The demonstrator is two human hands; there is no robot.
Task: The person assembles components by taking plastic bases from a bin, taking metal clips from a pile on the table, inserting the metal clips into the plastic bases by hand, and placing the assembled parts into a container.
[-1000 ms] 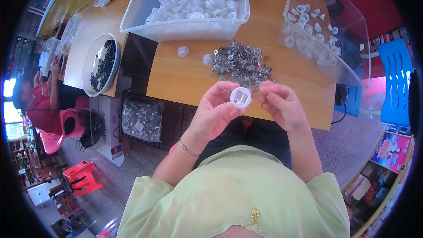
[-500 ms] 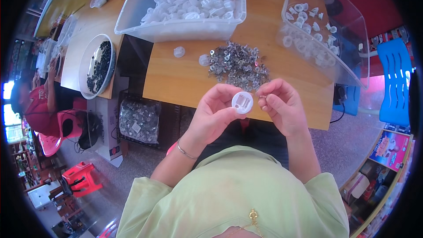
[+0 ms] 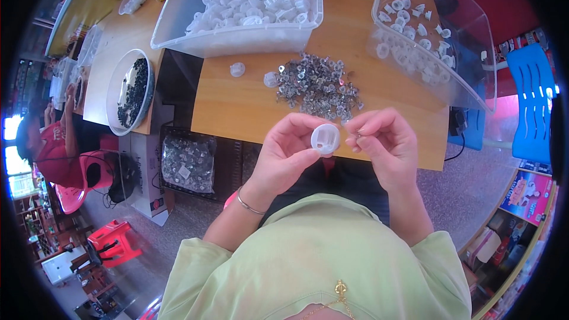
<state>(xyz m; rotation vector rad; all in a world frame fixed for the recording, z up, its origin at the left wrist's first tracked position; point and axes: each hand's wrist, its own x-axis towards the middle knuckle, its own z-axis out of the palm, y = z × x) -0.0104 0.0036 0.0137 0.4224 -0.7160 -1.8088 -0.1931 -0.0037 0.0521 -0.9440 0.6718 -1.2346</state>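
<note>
Between thumb and fingers, my left hand (image 3: 288,148) grips a round white plastic housing (image 3: 325,139), its recessed, slotted inside facing up. Close by on its right, my right hand (image 3: 382,145) pinches a small metal piece (image 3: 359,134), mostly covered by the fingertips. A short gap lies between that piece and the housing. Just beyond both hands, a heap of small silvery metal parts (image 3: 317,86) is spread on the wooden table (image 3: 231,104). Two loose white plastic pieces rest left of the heap, one (image 3: 271,79) against its edge and another (image 3: 237,69) farther off.
A large clear bin (image 3: 237,44) full of white plastic parts stands at the back. Another clear bin (image 3: 474,92) at right holds fewer. To the left are a round tray (image 3: 111,104) of black parts and a bag of metal parts (image 3: 188,163). A person in red (image 3: 59,148) sits far left.
The fingers of my right hand have shifted slightly around the small metal piece. My left hand keeps its hold on the housing, which is tilted a little differently. The whole view has shifted slightly.
</note>
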